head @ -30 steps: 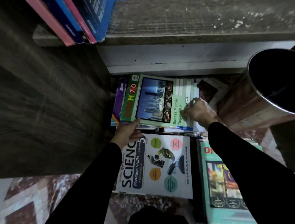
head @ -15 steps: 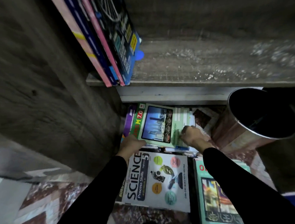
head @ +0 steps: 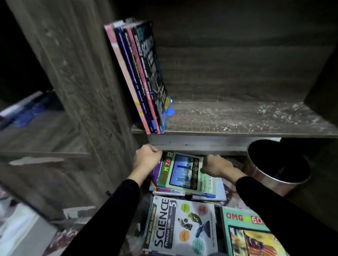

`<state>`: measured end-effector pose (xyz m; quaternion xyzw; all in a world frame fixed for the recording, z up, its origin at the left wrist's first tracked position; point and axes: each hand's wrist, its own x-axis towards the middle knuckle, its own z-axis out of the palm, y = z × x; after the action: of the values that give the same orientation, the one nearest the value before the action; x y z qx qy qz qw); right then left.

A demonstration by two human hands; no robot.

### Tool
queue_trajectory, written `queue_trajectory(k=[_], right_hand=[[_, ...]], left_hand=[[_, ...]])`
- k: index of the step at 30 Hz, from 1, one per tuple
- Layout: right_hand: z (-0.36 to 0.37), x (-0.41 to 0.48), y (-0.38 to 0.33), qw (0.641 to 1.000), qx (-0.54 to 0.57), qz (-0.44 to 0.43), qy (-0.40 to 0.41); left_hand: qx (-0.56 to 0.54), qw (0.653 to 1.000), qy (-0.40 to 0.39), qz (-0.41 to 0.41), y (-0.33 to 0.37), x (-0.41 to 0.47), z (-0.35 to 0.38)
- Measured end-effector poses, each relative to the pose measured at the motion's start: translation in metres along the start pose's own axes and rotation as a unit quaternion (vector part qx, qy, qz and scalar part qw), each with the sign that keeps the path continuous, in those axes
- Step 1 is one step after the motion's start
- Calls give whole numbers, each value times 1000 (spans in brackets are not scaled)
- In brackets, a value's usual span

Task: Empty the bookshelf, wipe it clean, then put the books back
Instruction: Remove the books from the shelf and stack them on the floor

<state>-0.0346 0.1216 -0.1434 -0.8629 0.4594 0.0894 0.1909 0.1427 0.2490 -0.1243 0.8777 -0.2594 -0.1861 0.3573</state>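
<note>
Both hands are down on a stack of books (head: pixel 183 178) that lies on the floor under the shelf. The left hand (head: pixel 146 158) is curled on the stack's far edge at 9 o'clock of the green book (head: pixel 185 174) on top. The right hand (head: pixel 216 165) is curled on the same stack at 3 o'clock of that book, fingers gripping its edge. At 12 o'clock from the hands, a few books (head: pixel 141 74) lean on the left wall of the bookshelf (head: pixel 242 119), and its board looks dusty. At 6 o'clock lies a Science book (head: pixel 181 227). A shiny bin (head: pixel 278 171) stands at 3 o'clock.
</note>
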Motion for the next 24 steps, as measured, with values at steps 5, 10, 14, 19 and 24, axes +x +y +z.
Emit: queue_trajectory(k=[5,10,14,19,24], right_hand=[[-49,-14,-37,996,29,-70,52],[-84,-10,-87,970,122,-156,140],[-102,3,-122,945,181,-201,183],[-114,16,-148,920,236,-228,215],[-116,29,-152,912,263,-239,204]], left_hand=[[-85,983,138,84,36,-7,-51],[-175,958,180,141,69,7,-84],[-188,956,174,142,91,20,-102],[-201,952,171,154,100,31,-108],[-215,943,193,168,99,41,-98]])
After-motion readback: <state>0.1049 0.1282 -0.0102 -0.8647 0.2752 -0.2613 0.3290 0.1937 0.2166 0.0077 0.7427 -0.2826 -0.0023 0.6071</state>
